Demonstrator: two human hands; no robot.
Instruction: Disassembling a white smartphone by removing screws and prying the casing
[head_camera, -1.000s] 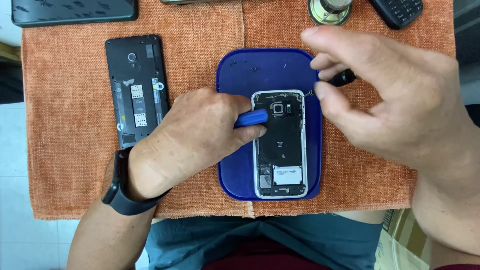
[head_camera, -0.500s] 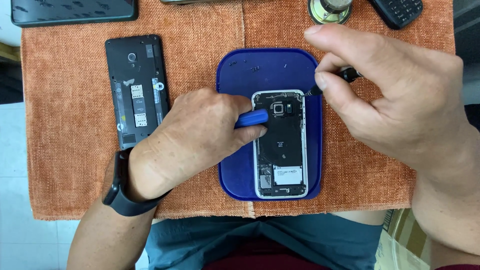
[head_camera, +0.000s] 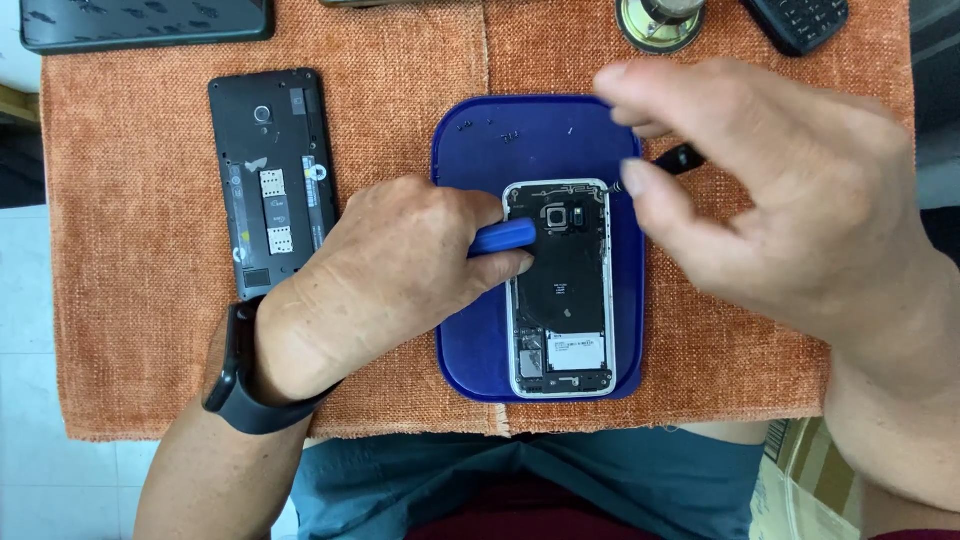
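On blue tray (head_camera: 480, 150), opened phone (head_camera: 560, 290)

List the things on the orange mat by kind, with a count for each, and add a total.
Opened phones: 2, one white-edged on the tray, one black beside it
Blue tray: 1
Blue pry tool in the left hand: 1
Dark tool in the right hand: 1
Round metal part: 1
Keypad phone: 1
Total: 7

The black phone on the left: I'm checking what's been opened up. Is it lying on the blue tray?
No, the black phone lies on the orange cloth, left of the blue tray.
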